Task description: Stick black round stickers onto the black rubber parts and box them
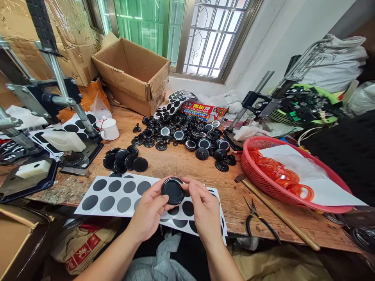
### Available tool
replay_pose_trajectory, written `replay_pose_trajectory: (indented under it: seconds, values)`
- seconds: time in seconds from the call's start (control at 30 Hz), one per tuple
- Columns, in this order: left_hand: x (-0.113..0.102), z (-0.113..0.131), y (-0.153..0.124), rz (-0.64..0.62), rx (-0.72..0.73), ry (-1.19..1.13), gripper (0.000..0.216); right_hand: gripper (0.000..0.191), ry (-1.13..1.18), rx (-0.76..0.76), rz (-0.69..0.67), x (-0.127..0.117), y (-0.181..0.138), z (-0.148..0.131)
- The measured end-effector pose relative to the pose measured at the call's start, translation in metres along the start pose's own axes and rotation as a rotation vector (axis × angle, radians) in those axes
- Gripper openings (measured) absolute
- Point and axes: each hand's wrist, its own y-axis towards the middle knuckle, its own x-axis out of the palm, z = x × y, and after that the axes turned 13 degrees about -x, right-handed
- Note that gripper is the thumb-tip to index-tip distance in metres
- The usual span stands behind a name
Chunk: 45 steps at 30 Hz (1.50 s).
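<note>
My left hand [150,210] and my right hand [202,208] together grip a round black cap [173,191], fingers curled round its rim from both sides. The cap is held just above a white sheet of dark grey round stickers [117,195] that lies at the front edge of the wooden table [181,164]. A small group of flat black caps [124,160] lies beyond the sheet to the left. A large heap of black caps [187,134], some with shiny centres, is spread over the middle of the table.
A red basket [263,179] with orange rubber rings and white paper stands at right. Pliers [258,218] and a wooden stick [278,214] lie beside it. Hand presses [58,101] stand at left, another press [254,103] at back right. An open cardboard box [131,74] sits behind.
</note>
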Motion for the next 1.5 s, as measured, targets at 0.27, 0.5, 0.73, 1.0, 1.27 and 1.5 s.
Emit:
replay_pose_trajectory:
  seconds: [0.27,0.5,0.73,1.0,1.27,1.5]
  values:
    - [-0.006,0.005,0.002,-0.006,0.033,-0.016,0.038,0.048,-0.346,-0.405,-0.171,-0.009,-0.009,0.024]
    - [-0.009,0.006,-0.001,-0.008,0.011,-0.017,0.041,0.043,0.05,0.027,-0.259,0.001,-0.004,0.014]
    - [-0.018,0.008,0.0,0.029,0.026,0.041,0.036,0.025,0.229,0.232,-0.137,0.03,0.018,0.01]
    - [-0.066,0.033,-0.009,0.272,0.119,0.423,0.038,0.033,-0.119,0.075,-0.51,0.084,0.037,0.021]
    - [-0.144,0.105,-0.006,0.612,0.137,0.286,0.041,0.061,-0.327,-0.262,-0.713,0.161,0.104,0.049]
    - [-0.158,0.112,0.013,0.439,0.032,0.266,0.041,0.027,-0.145,-0.215,-0.812,0.183,0.127,0.068]
